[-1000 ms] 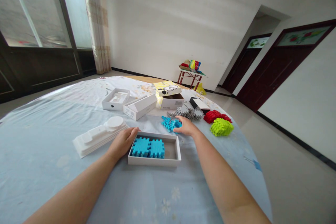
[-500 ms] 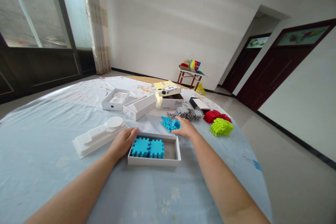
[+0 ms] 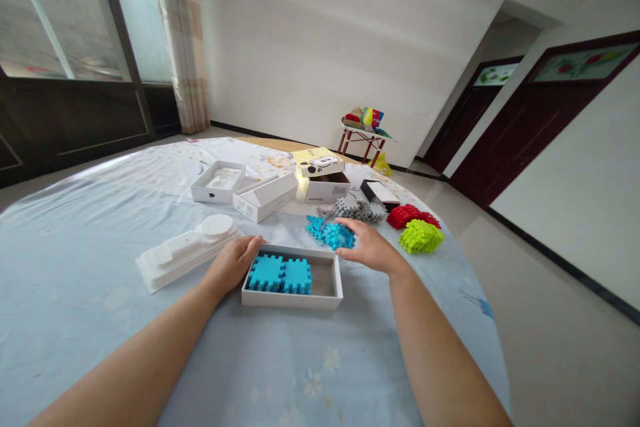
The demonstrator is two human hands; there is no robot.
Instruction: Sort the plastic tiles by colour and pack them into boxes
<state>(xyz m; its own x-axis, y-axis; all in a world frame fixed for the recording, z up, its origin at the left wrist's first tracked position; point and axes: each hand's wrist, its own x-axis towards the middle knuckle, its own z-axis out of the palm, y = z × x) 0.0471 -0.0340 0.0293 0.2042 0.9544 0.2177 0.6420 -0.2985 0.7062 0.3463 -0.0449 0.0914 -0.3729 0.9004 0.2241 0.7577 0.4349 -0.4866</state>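
Observation:
A shallow white box [image 3: 293,303] lies in front of me, with stacks of blue interlocking tiles [image 3: 266,273] in its left and middle part; its right end shows bare bottom. My left hand [image 3: 234,261] is closed on the box's left side near the far corner. Just beyond the box's far right corner, my right hand [image 3: 371,247] curves its thumb and fingers around a small bunch of blue interlocking tiles [image 3: 339,235]. More loose blue tiles [image 3: 315,228] lie on the cloth left of these fingers.
Grey tiles [image 3: 357,209], red tiles [image 3: 411,215] and lime-green tiles [image 3: 421,237] are heaped at the right. Behind stand a white tray box [image 3: 216,195], a long white box [image 3: 265,199], a yellow-lidded box [image 3: 327,191] and a black-and-white box [image 3: 380,195]. A white plastic insert [image 3: 187,250] lies left.
My right hand has shifted slightly right, and its fingers now surround a bunch of blue tiles. My left hand stays at the box. The view has tilted a little.

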